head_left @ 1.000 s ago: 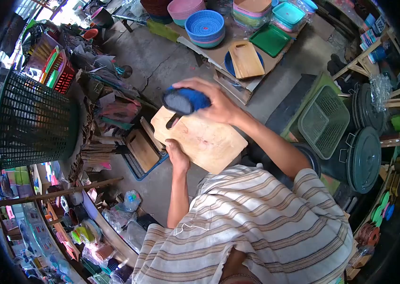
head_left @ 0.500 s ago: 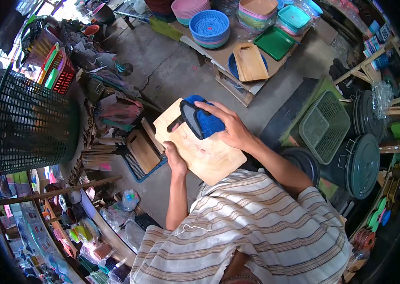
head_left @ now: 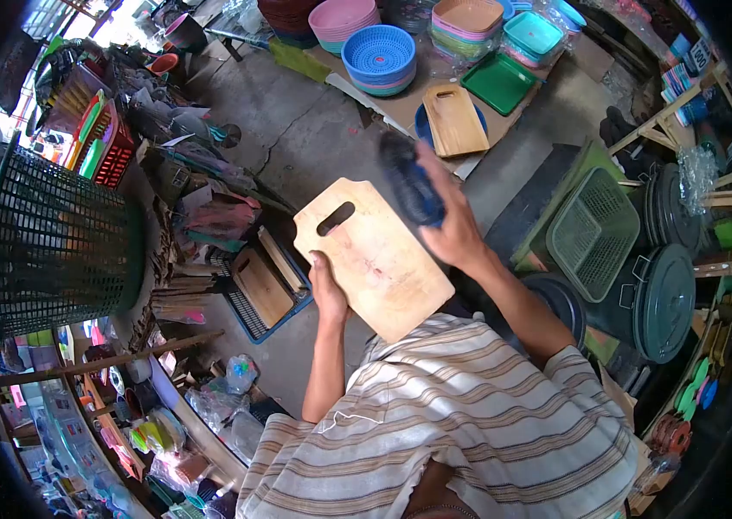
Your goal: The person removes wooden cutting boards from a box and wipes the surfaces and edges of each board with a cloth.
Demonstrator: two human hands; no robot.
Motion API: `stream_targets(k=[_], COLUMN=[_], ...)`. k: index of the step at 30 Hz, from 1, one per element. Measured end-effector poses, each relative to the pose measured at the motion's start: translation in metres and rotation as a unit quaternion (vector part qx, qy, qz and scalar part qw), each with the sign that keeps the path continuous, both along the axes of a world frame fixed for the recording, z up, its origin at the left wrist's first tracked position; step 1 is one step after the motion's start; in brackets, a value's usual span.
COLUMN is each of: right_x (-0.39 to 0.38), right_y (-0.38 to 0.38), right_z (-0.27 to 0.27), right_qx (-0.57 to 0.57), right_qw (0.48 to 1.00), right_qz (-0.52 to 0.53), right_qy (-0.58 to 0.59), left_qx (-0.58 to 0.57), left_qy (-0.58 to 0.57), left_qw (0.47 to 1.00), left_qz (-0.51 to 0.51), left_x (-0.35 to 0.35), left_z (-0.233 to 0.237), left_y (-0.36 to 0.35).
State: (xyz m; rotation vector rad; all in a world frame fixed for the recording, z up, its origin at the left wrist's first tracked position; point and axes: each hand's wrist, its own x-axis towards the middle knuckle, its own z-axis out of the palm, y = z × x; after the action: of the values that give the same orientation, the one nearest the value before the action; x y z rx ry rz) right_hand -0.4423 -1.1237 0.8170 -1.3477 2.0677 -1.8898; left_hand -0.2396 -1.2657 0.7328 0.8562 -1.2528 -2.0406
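Observation:
A wooden cutting board (head_left: 383,259) with a slotted handle is tilted in front of my chest. My left hand (head_left: 328,290) grips its left edge, thumb on the face and the other fingers hidden behind. Reddish marks show near the middle of the board. My right hand (head_left: 452,225) is closed on a blue cloth (head_left: 418,192) with dark trim, just right of the board and apart from it. Motion blurs the cloth and the fingers.
Another cutting board (head_left: 457,121) lies on a blue plate at the low table's corner, near a green tray (head_left: 499,83) and stacked blue baskets (head_left: 379,56). More boards (head_left: 260,290) stand in a blue crate at left. Lidded bins (head_left: 664,303) stand at right.
My right hand has lifted the blue cloth off the board's face and moved it up and to the right. The handle slot is now uncovered. My left hand still holds the board.

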Motion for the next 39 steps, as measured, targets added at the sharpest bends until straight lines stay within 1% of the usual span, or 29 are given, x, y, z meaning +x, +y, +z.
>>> stream_targets(k=[1, 2, 3, 4, 5, 7, 9, 11, 12, 14, 15, 17, 19, 21, 22, 24, 25, 27, 28, 29, 30, 31, 32, 33, 34, 35, 36, 37, 39], right_x=[0.005, 0.011, 0.02, 0.034, 0.048, 0.062, 0.072, 0.083, 0.089, 0.094, 0.094, 0.092, 0.082, 0.067, 0.059, 0.046, 0.045, 0.045, 0.049, 0.056, 0.067, 0.077, 0.08, 0.081, 0.081, 0.081, 0.071, 0.065, 0.05], right_y=[-0.003, -0.01, -0.021, -0.027, -0.032, -0.035, -0.029, -0.019, -0.012, 0.0, 0.005, 0.018, 0.023, 0.025, 0.024, 0.022, 0.021, 0.017, 0.018, 0.02, 0.022, 0.024, 0.026, 0.026, 0.027, 0.027, 0.029, 0.027, 0.021], right_z=[0.007, 0.009, 0.0, -0.006, -0.006, -0.014, -0.024, -0.028, -0.034, -0.039, -0.038, -0.029, -0.019, 0.0, -0.001, -0.002, -0.007, -0.021, -0.027, -0.025, -0.025, -0.024, -0.021, -0.022, -0.023, -0.024, -0.01, -0.011, -0.01], right_qx=[0.058, 0.138, 0.161, 0.237, 0.24, 0.195, 0.193, 0.213, 0.216, 0.212, 0.21, 0.244, 0.264, 0.345, 0.345, 0.289, 0.29, 0.176, 0.174, 0.138, 0.153, 0.169, 0.222, 0.221, 0.224, 0.226, 0.286, 0.286, 0.149], right_qw=[0.994, 0.976, 0.966, 0.948, 0.938, 0.954, 0.944, 0.926, 0.912, 0.879, 0.878, 0.893, 0.896, 0.885, 0.884, 0.949, 0.949, 0.959, 0.967, 0.971, 0.969, 0.966, 0.953, 0.953, 0.955, 0.954, 0.937, 0.937, 0.986], right_qz=[0.024, 0.015, 0.015, 0.03, -0.014, 0.015, 0.083, 0.153, 0.161, 0.16, 0.162, 0.19, 0.176, 0.161, 0.161, 0.11, 0.111, 0.151, 0.144, 0.158, 0.155, 0.154, 0.194, 0.197, 0.194, 0.188, 0.195, 0.194, 0.07], right_qy=[0.09, 0.168, 0.203, 0.213, 0.25, 0.227, 0.254, 0.27, 0.309, 0.397, 0.398, 0.326, 0.309, 0.27, 0.271, 0.062, 0.062, -0.163, -0.118, -0.116, -0.117, -0.12, -0.071, -0.068, -0.006, 0.055, 0.048, 0.048, 0.027], left_qx=[0.01, -0.033, -0.076, -0.148, -0.164, -0.174, -0.053, -0.102, -0.128, -0.021, 0.011, 0.009, 0.026, 0.035, 0.037, 0.04, 0.076, 0.112, 0.12, 0.128, 0.127, 0.192, 0.252, 0.306, 0.303, 0.329, 0.354, 0.354, 0.427], left_qy=[-0.053, -0.051, -0.047, -0.072, -0.045, -0.074, -0.075, -0.05, -0.063, 0.016, 0.05, 0.049, 0.105, 0.109, 0.118, 0.127, 0.164, 0.2, 0.188, 0.176, 0.178, 0.241, 0.302, 0.358, 0.361, 0.328, 0.294, 0.293, 0.377], left_qw=[0.998, 0.998, 0.996, 0.984, 0.985, 0.982, 0.996, 0.992, 0.984, 0.994, 0.992, 0.994, 0.991, 0.991, 0.99, 0.989, 0.982, 0.972, 0.974, 0.975, 0.975, 0.95, 0.91, 0.855, 0.856, 0.871, 0.882, 0.882, 0.814], left_qz=[-0.032, -0.03, -0.029, -0.064, -0.028, -0.027, 0.007, 0.051, 0.104, 0.108, 0.111, 0.098, 0.083, 0.072, 0.068, 0.066, 0.06, 0.054, 0.046, 0.038, 0.039, -0.046, -0.131, -0.214, -0.213, -0.159, -0.104, -0.106, -0.111], left_x=[0.001, -0.004, -0.01, -0.007, -0.018, -0.011, -0.002, 0.001, -0.005, 0.002, 0.005, 0.016, 0.022, 0.021, 0.02, 0.017, 0.015, 0.01, 0.007, 0.002, -0.005, -0.013, -0.021, -0.025, -0.025, -0.024, -0.023, -0.018, -0.009], left_z=[0.003, 0.002, -0.001, -0.013, 0.002, -0.009, -0.008, -0.001, 0.028, 0.031, 0.035, 0.03, 0.023, 0.032, 0.037, 0.044, 0.045, 0.044, 0.042, 0.04, 0.044, 0.048, 0.055, 0.059, 0.055, 0.043, 0.03, 0.01, -0.019], left_y=[0.001, 0.007, 0.012, 0.01, 0.019, 0.005, -0.011, -0.033, -0.026, -0.042, -0.046, -0.058, -0.062, -0.059, -0.057, -0.053, -0.05, -0.041, -0.036, -0.03, -0.02, -0.006, 0.005, 0.009, 0.006, 0.002, -0.002, -0.007, -0.015])
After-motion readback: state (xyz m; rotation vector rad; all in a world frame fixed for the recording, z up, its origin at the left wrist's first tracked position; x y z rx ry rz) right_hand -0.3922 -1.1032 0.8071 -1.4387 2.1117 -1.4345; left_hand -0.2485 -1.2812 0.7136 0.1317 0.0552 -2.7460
